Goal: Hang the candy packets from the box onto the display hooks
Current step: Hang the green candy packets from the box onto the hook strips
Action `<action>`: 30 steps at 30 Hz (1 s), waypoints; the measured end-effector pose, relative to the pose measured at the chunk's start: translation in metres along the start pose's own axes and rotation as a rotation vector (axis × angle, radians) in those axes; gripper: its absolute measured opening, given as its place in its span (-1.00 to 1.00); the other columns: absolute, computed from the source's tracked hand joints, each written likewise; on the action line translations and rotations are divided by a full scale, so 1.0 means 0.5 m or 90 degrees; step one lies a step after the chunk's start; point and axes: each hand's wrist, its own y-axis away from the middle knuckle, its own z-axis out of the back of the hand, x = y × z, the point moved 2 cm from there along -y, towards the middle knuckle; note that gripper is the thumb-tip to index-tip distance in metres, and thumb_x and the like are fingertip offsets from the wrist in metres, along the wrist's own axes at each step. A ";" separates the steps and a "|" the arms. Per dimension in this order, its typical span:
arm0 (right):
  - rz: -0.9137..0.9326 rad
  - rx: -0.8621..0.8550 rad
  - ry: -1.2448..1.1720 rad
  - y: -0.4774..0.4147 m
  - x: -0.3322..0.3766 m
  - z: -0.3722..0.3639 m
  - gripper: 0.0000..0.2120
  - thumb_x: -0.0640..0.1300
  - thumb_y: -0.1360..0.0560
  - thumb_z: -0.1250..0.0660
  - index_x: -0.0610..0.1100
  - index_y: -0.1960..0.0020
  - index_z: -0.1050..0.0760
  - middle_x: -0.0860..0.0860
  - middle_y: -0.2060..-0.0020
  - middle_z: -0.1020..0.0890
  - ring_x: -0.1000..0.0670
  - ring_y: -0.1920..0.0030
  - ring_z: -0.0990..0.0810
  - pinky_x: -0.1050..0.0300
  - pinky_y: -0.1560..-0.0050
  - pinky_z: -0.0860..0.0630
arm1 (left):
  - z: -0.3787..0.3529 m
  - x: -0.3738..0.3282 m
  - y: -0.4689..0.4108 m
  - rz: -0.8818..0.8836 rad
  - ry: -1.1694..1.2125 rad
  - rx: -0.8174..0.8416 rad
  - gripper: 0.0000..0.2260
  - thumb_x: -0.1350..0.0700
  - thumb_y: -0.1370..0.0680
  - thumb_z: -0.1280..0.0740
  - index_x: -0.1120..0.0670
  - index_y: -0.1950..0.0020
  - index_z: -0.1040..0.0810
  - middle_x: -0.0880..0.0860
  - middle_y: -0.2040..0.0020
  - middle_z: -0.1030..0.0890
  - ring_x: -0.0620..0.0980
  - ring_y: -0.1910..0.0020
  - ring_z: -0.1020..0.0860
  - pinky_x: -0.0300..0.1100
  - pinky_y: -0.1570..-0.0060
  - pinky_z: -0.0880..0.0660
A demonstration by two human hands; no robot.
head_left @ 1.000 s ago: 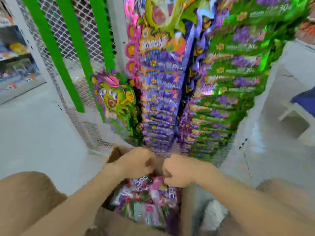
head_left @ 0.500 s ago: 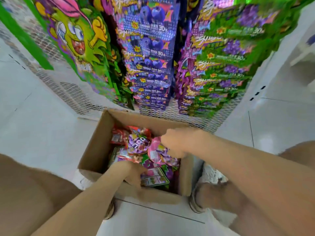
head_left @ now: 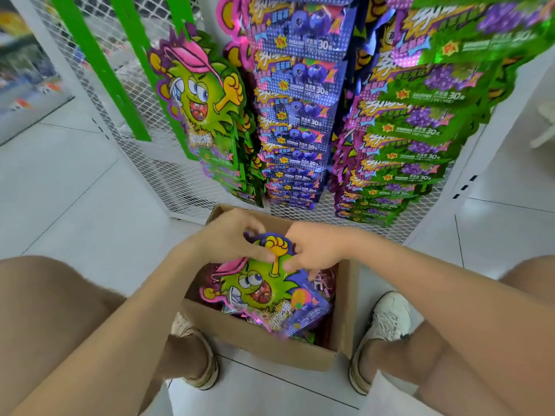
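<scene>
Above the box point(head_left: 264, 348), left hand point(head_left: 231, 238) and right hand point(head_left: 315, 247) pinch the candy packet's point(head_left: 258, 291) top.

The candy packet point(head_left: 264, 292) is glossy printed foil, glinting along its lower edge. The box point(head_left: 270, 346) is matt brown cardboard. The hanging packets point(head_left: 408, 121) shine with holographic foil. The rack panel point(head_left: 168, 163) is white-painted metal mesh. The floor point(head_left: 66, 187) is smooth, faintly glossy pale tile.
</scene>
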 end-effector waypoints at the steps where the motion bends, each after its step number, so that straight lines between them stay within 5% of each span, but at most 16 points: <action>1: -0.001 -0.017 -0.032 0.003 -0.001 0.011 -0.72 -0.12 -0.61 -0.45 -0.33 0.08 -0.50 -0.08 0.40 -0.52 -0.20 0.27 -0.73 -0.28 0.20 -0.70 | 0.016 -0.001 0.007 -0.012 -0.004 -0.057 -0.73 -0.05 -0.41 -0.67 0.13 0.15 -0.73 0.10 0.33 -0.64 -0.11 0.34 -0.50 -0.15 0.26 -0.44; 3: -0.006 -0.024 -0.059 0.018 0.006 0.035 -0.76 -0.15 -0.64 -0.41 -0.35 -0.02 -0.52 -0.12 0.42 -0.48 -0.20 0.27 -0.72 -0.32 0.10 -0.70 | 0.036 0.008 0.018 -0.017 0.015 -0.103 -0.69 -0.10 -0.42 -0.65 0.11 0.16 -0.70 0.13 0.36 -0.56 -0.03 0.37 -0.43 -0.10 0.29 -0.37; 7: -0.040 -0.057 -0.079 0.033 0.001 0.053 -0.74 -0.15 -0.65 -0.40 -0.36 -0.19 -0.54 -0.36 0.19 -0.58 -0.24 0.16 -0.75 -0.18 0.08 -0.73 | 0.056 0.026 0.039 0.040 0.102 -0.136 -0.41 -0.36 -0.37 -0.61 0.13 -0.08 -0.74 0.18 0.18 -0.69 0.09 0.23 -0.60 0.12 0.08 -0.59; 9: -0.062 -0.087 -0.084 0.037 -0.007 0.061 -0.68 -0.09 -0.63 -0.43 -0.35 -0.17 -0.49 -0.30 0.24 -0.50 -0.21 0.20 -0.76 -0.28 0.04 -0.70 | 0.064 0.026 0.044 0.054 0.171 -0.148 -0.54 -0.20 -0.44 -0.62 0.16 -0.09 -0.74 0.18 0.04 -0.76 0.20 0.06 -0.72 0.26 -0.14 -0.62; 11: -0.074 -0.121 -0.101 0.040 -0.016 0.074 -0.68 -0.07 -0.61 -0.47 -0.30 0.02 -0.43 -0.15 0.33 -0.38 -0.15 0.30 -0.69 -0.32 0.04 -0.69 | 0.073 0.015 0.050 0.054 0.220 -0.121 -0.75 0.02 -0.56 -0.56 0.15 -0.15 -0.75 0.19 -0.05 -0.77 0.20 -0.11 -0.74 0.19 -0.28 -0.62; 15: -0.033 -0.219 -0.048 0.065 0.015 0.096 -0.59 0.06 -0.46 -0.58 -0.27 0.11 -0.55 -0.18 0.35 -0.57 -0.03 0.32 -0.59 0.00 0.19 -0.59 | 0.092 -0.036 0.073 -0.017 0.209 -0.105 -0.92 0.17 -0.62 -0.48 0.09 -0.07 -0.77 -0.04 0.12 -0.76 -0.08 0.11 -0.70 -0.24 0.00 -0.57; 18: 0.083 -0.406 -0.067 0.087 0.075 0.095 -0.68 0.15 -0.46 -0.57 -0.01 -0.10 -0.68 0.11 0.14 -0.73 0.17 0.11 -0.67 0.14 0.01 -0.58 | 0.105 -0.072 0.078 -0.065 0.173 -0.117 -0.94 0.07 -0.55 -0.57 0.04 0.01 -0.78 0.14 0.11 -0.76 0.17 0.16 -0.68 0.09 0.08 -0.55; 22: 0.218 -0.484 -0.067 0.103 0.154 0.087 -0.77 0.17 -0.63 -0.37 0.07 -0.13 -0.69 0.10 0.18 -0.72 0.12 0.21 -0.65 0.05 0.11 -0.58 | 0.142 -0.113 0.084 -0.082 0.131 -0.139 -0.81 0.07 -0.43 -0.67 0.08 0.13 -0.71 0.15 0.24 -0.73 0.01 0.28 -0.58 0.01 0.17 -0.42; 30: 0.242 -0.427 -0.082 0.211 0.277 0.262 -0.77 0.02 -0.70 -0.28 -0.05 0.04 -0.60 0.03 0.31 -0.50 0.12 0.27 -0.41 -0.09 0.20 -0.42 | 0.304 -0.335 0.138 -0.207 -0.018 -0.241 -0.71 0.10 -0.31 -0.74 0.10 0.13 -0.69 0.18 0.24 -0.73 0.05 0.28 -0.66 0.04 0.15 -0.60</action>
